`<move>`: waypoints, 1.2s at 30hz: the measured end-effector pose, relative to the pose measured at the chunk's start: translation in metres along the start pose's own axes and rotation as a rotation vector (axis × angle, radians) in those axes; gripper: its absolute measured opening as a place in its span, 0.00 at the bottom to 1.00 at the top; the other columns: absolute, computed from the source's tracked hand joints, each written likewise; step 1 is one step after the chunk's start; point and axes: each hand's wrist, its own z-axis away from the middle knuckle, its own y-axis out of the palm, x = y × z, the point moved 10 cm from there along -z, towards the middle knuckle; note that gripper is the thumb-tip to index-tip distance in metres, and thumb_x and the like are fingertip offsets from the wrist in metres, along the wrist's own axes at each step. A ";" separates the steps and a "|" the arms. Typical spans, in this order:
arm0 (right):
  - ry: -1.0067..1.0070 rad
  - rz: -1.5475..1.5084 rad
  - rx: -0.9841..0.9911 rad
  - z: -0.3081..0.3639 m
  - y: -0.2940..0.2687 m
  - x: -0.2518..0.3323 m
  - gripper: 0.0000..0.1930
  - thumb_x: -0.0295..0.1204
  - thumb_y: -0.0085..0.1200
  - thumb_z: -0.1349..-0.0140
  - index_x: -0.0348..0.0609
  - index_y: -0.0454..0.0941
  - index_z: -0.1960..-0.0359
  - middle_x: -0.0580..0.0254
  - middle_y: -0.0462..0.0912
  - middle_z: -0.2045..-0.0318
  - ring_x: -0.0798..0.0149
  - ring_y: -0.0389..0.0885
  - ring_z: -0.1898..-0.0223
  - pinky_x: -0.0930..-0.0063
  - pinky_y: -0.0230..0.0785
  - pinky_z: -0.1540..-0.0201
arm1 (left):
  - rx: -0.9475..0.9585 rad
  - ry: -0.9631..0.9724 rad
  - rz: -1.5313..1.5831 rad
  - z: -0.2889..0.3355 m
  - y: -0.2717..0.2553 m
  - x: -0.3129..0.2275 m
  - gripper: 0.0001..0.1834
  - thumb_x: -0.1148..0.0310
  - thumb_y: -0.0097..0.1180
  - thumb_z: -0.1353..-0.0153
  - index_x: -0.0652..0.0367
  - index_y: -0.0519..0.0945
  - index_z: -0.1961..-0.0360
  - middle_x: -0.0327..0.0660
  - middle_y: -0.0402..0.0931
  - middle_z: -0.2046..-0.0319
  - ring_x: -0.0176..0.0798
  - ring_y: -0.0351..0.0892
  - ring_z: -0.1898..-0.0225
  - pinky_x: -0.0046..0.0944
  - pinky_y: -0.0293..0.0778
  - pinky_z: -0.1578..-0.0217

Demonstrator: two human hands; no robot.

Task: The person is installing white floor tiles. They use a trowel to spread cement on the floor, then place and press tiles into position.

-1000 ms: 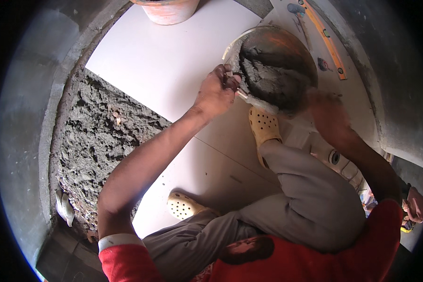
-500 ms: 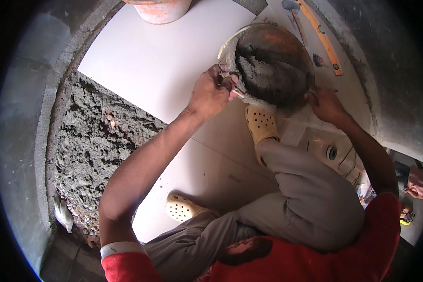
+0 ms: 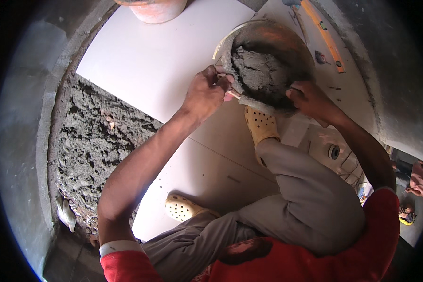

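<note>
A round bucket is tipped so that its mouth faces me, with wet grey mortar inside. My left hand is closed at its left edge, around a thin pale piece that looks like part of the bucket's handle. At the near right of the rim is my right hand, its fingers curled over the edge toward the mortar. Grey mortar also coats the rim between both hands. Just below the bucket is my foot in a yellow clog.
Large pale tiles cover much of the floor. Rough mortar is spread at left beside a wall. Another bucket stands at the far edge. An orange spirit level and a hammer-like tool lie at right. Another person shows at far right.
The bucket has tilted further toward me, showing more mortar inside. My right hand has shifted left from the bucket's outer side onto its near rim. My left hand keeps its hold.
</note>
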 end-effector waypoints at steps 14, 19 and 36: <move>0.134 -0.353 0.158 0.008 0.010 0.006 0.16 0.41 0.53 0.24 0.41 0.75 0.64 0.66 0.77 0.75 0.74 0.75 0.80 0.74 0.68 0.79 | -0.024 0.044 0.039 -0.005 0.003 0.001 0.17 0.72 0.51 0.23 0.67 0.72 0.38 0.40 0.81 0.52 0.31 0.81 0.57 0.33 0.82 0.54; 0.177 -0.369 0.060 0.011 0.003 -0.005 0.16 0.41 0.54 0.25 0.40 0.76 0.63 0.66 0.77 0.74 0.73 0.75 0.81 0.75 0.66 0.80 | -0.001 0.018 -0.011 0.004 0.000 -0.003 0.16 0.71 0.53 0.24 0.64 0.76 0.39 0.43 0.80 0.48 0.37 0.82 0.52 0.36 0.83 0.50; 0.184 -0.310 -0.257 0.053 -0.081 -0.053 0.20 0.43 0.54 0.24 0.41 0.79 0.41 0.67 0.84 0.54 0.74 0.81 0.64 0.79 0.73 0.67 | 0.039 0.004 -0.266 0.091 -0.043 0.031 0.18 0.65 0.52 0.22 0.63 0.77 0.38 0.42 0.83 0.57 0.38 0.82 0.53 0.40 0.79 0.48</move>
